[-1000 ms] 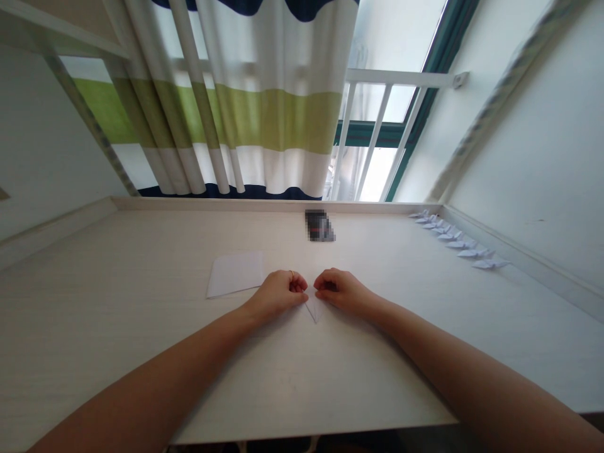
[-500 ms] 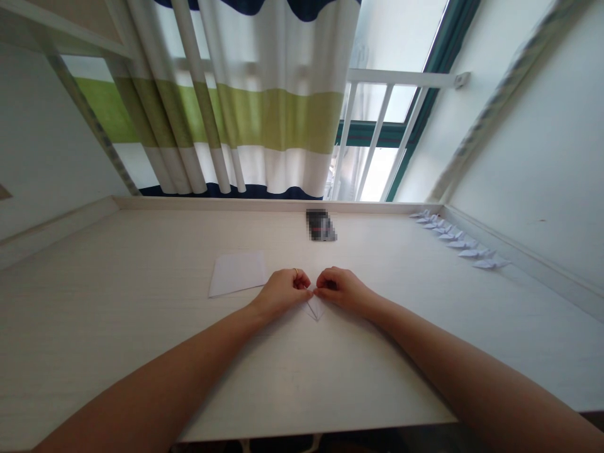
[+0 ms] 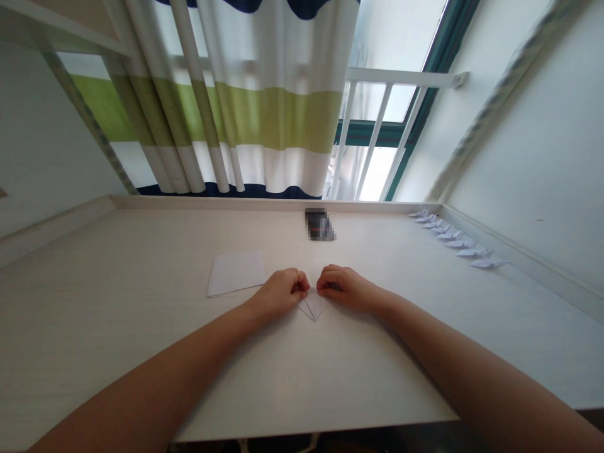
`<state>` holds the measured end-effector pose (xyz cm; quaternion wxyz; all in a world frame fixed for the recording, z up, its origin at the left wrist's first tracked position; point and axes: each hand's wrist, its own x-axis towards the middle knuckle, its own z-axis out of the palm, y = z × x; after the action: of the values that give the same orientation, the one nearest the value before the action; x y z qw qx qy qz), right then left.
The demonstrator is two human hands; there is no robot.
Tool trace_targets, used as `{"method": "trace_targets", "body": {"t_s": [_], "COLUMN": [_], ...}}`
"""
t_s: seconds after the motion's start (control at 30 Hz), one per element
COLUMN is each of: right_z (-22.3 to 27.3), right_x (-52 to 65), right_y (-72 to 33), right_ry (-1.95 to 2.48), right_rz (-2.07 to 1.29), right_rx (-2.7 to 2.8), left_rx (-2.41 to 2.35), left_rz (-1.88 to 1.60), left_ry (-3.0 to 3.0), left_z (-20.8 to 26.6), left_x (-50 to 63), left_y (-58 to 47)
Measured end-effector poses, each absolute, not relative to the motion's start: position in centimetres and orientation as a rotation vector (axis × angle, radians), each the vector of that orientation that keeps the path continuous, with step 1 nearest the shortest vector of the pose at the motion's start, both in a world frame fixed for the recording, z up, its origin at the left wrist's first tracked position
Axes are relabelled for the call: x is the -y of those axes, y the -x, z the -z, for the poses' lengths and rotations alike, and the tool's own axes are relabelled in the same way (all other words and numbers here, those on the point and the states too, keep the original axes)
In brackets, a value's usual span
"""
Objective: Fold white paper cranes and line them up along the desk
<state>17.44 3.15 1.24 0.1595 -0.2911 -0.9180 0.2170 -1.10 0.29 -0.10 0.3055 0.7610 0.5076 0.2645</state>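
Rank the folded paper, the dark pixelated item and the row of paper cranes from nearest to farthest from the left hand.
1. Folded paper: touching the left hand.
2. Dark pixelated item: farther back, slightly right.
3. Row of paper cranes: far right.

The place looks like a room in a home, though which room cannot be told. A long curtain [image 3: 278, 119] banded in white, green and navy hangs beside a window [image 3: 394, 38] with a dark green frame [image 3: 441, 53], and a white railing [image 3: 396, 77] crosses the glass. A pale, wood-grained tabletop [image 3: 302, 384] with raised edging spans between plain, light walls [image 3: 542, 151].
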Motion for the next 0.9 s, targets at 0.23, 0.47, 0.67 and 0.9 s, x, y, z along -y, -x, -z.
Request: {"method": "trace_targets", "body": {"t_s": [0.23,0.47,0.67,0.9], "right_z": [-1.1,-1.5,-1.5,-2.1], "right_x": [-3.1,-2.6,-2.7,-2.1], "right_y": [-17.3,-17.0,-17.3,-17.2], "right_ry": [0.841,0.798,0.708,0.691], "right_rz": [-0.644,-0.516,-0.468,-0.401], "right_rx": [2.618,2.681,2.753,2.823], "left_rx": [-1.407,-1.401,-1.398,-1.271], "left_rz": [-0.621,-0.541,-0.455,-0.372], "left_ry": [-2.095,-2.374,-2.488,-2.665], "left_z": [-0.4,-0.7,-1.0,-1.1], "left_x": [0.0,0.8,1.1,1.2], "left_y": [1.1,0.9,0.9,1.2]}}
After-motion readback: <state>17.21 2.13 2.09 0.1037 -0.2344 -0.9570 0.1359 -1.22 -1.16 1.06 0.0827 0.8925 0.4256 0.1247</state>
